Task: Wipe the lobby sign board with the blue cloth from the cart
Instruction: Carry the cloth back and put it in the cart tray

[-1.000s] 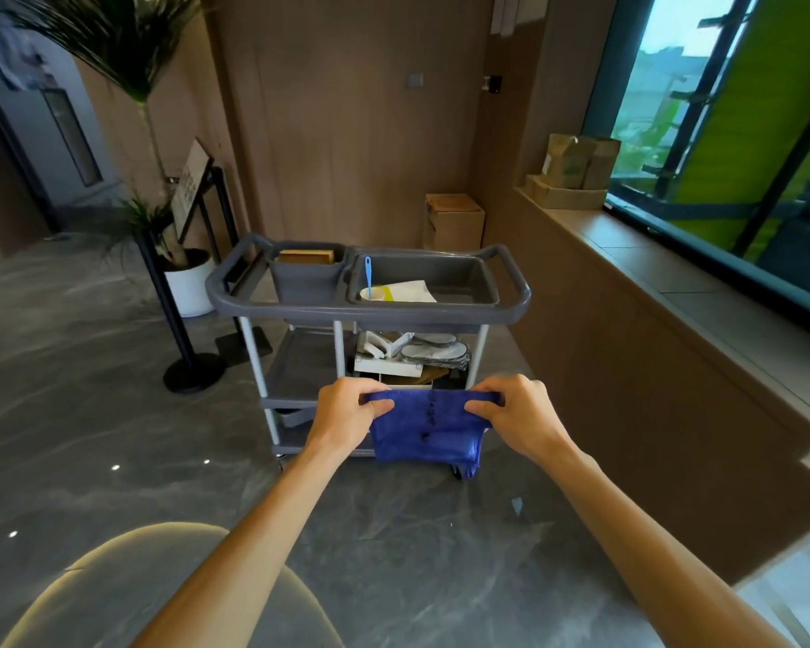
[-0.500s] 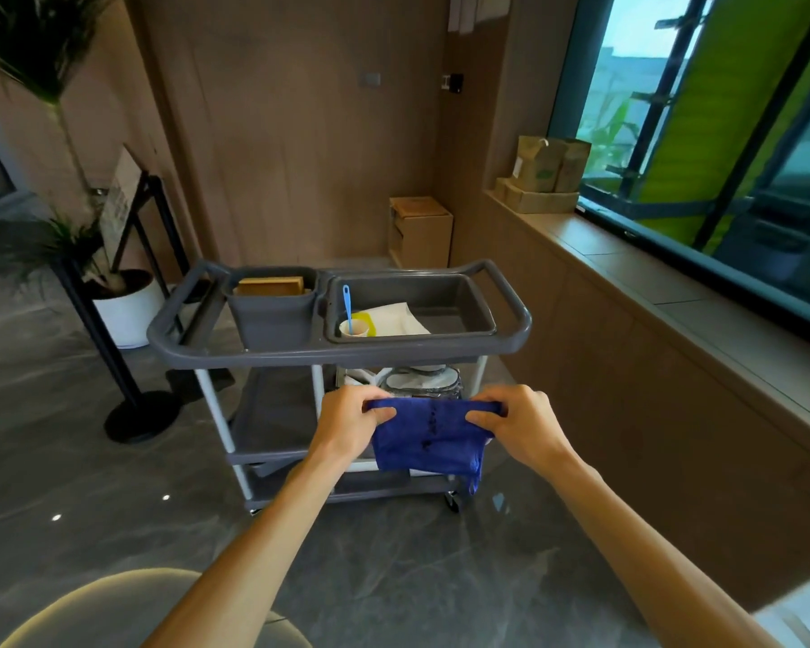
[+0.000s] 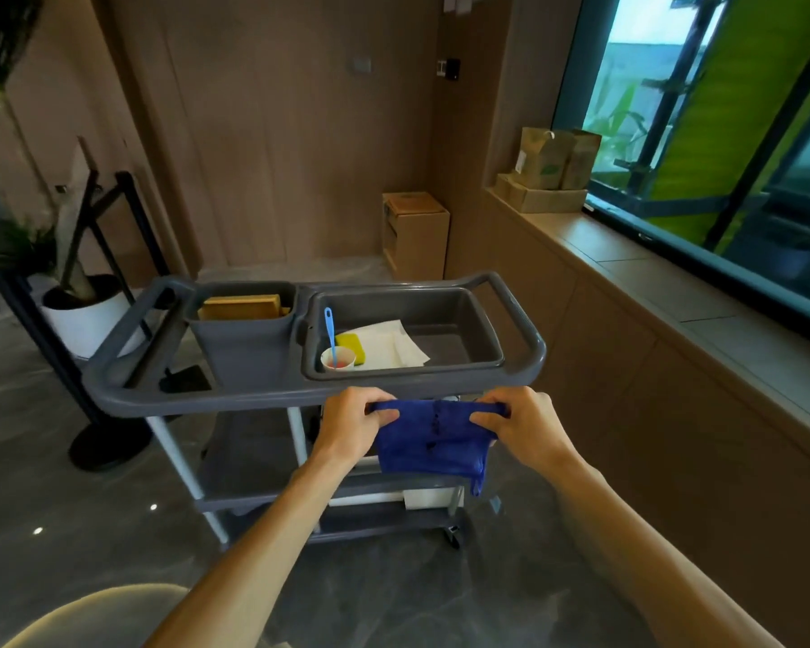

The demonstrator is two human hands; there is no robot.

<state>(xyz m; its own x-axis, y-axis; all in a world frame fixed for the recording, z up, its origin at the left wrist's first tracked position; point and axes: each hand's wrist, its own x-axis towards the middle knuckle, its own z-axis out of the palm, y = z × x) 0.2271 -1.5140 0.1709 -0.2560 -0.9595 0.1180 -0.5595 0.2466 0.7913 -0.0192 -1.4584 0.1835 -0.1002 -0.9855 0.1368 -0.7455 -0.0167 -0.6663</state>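
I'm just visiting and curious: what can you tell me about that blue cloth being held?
The blue cloth is deep blue, soft and thin, with dark marks down its middle. The left hand and right hand pinch its top corners, stretching that edge taut while the rest hangs limp, in front of the grey cart.

Daylight enters through the window [image 3: 702, 133] at right; the room is dim, edges warped and softly blurred.

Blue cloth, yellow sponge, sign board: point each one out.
blue cloth [image 3: 429, 449], head view, middle of the hanging fabric.
yellow sponge [image 3: 352, 344], head view, its top face.
sign board [image 3: 69, 212], head view, blurred tilted panel.
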